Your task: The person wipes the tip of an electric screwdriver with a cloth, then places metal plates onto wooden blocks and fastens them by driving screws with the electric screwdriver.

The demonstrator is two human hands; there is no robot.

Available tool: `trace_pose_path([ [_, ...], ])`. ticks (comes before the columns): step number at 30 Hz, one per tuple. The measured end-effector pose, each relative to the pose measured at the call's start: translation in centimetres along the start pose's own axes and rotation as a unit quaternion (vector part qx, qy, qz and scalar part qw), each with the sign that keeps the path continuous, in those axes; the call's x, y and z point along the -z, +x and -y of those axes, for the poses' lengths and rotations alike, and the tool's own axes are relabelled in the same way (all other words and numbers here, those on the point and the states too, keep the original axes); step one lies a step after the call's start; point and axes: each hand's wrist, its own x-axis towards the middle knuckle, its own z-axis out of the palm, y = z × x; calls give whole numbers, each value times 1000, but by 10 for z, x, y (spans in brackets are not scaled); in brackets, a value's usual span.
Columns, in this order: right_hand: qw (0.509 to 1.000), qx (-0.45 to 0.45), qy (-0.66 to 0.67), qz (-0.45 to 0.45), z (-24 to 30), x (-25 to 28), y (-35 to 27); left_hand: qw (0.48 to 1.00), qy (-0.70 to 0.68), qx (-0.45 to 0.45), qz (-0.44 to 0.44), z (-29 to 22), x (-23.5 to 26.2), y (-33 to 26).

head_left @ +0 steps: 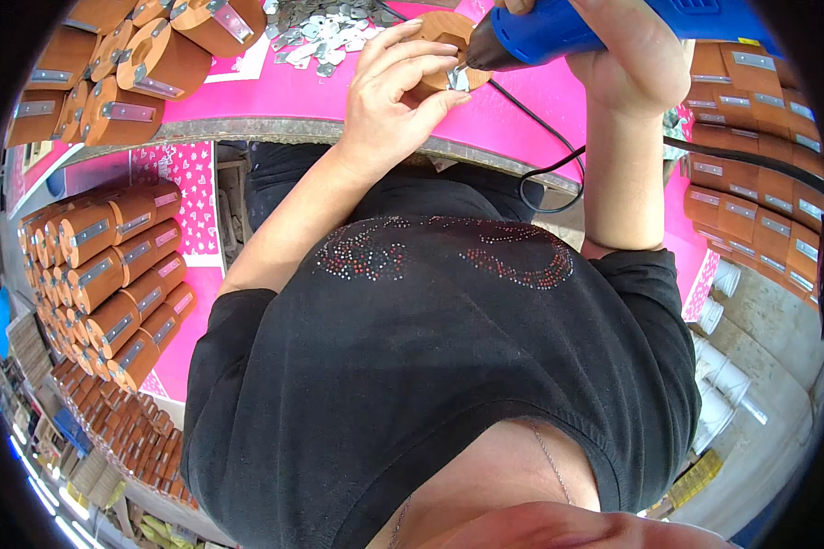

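Head view: my left hand [389, 101] pinches the stiff, light wooden disc [444, 41] by its rim; my right hand [627, 55] grips the driver [545, 32].

- a wooden disc [441, 41] is held on the table [275, 105] under the left hand [398, 96]
- a power tool [558, 32] is gripped in the right hand [636, 59], just right of the disc, its tip set against a metal plate [459, 80] on the disc
- a pile of metal plates [325, 32] is laid behind the left hand
- wooden blocks [146, 55] are stacked at the table's far left
- more blocks [110, 274] are stacked below the table at left
- further blocks [751, 165] are stacked at right
- a cable [549, 156] is draped over the table's near edge
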Motion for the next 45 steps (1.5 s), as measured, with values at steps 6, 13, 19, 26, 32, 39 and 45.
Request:
trace_pose_path([
  [6,999,-26,40,-24,14,0,-6,1000,-10,-12,-2,-4,0,6],
  [13,947,-4,-320,4,21,6,1,1000,-5,-10,27,-7,4,8],
  [19,994,52,-88,32,46,9,-14,994,26,-48,94,-6,7,17],
  [26,991,92,54,85,92,88,-33,961,85,-35,260,-9,53,41],
  [32,990,122,75,4,89,95,-55,977,91,13,192,-15,18,34],
  [39,985,169,33,4,100,98,-62,929,-8,15,370,-5,55,60],
  [45,984,160,67,44,103,115,-67,885,15,-72,460,14,56,89],
])
